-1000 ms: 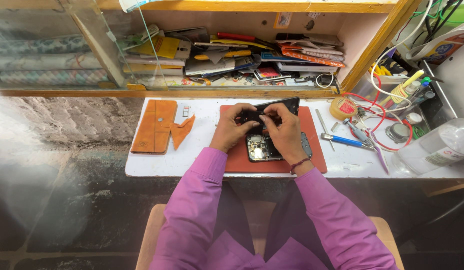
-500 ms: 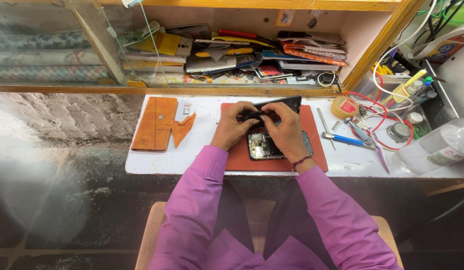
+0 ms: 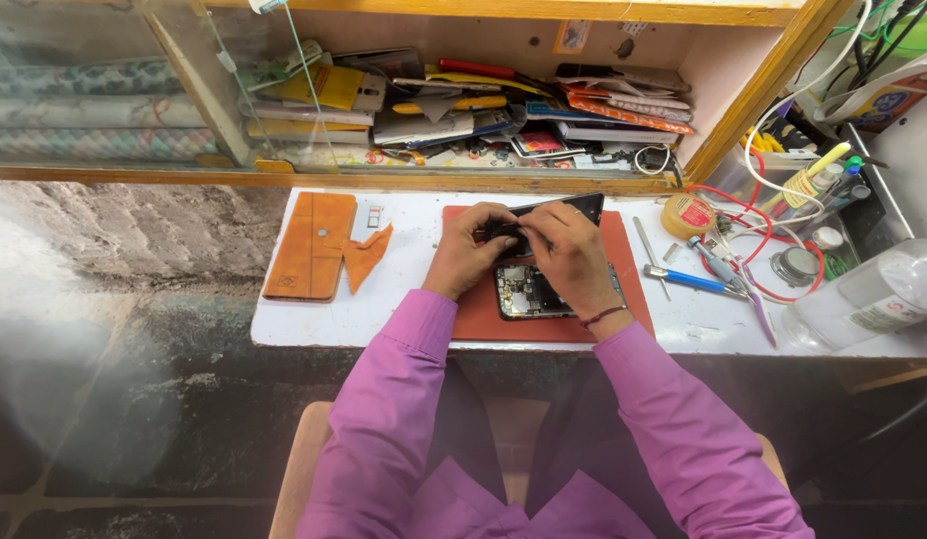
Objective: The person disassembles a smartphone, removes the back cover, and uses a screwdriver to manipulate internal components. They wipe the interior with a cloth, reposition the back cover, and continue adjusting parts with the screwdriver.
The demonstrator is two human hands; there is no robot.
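1. So, both hands are bunched up over the same spot: the left hand (image 3: 468,250) and right hand (image 3: 573,255) have their fingertips curled in and pinching a thin black panel (image 3: 568,208), which is tilted up off the opened phone (image 3: 528,292).
2. That phone lies just under the right palm, circuit board showing, on a red work mat (image 3: 628,274) near the middle of the tabletop's front edge.
3. Off toward the left edge sits an orange wallet case (image 3: 311,245) with a torn orange flap (image 3: 368,255) just beside it.
4. Right of the mat: a blue-handled screwdriver (image 3: 688,280), a yellow tape roll (image 3: 688,215), and a tangle of red wire (image 3: 758,240) by the right edge.
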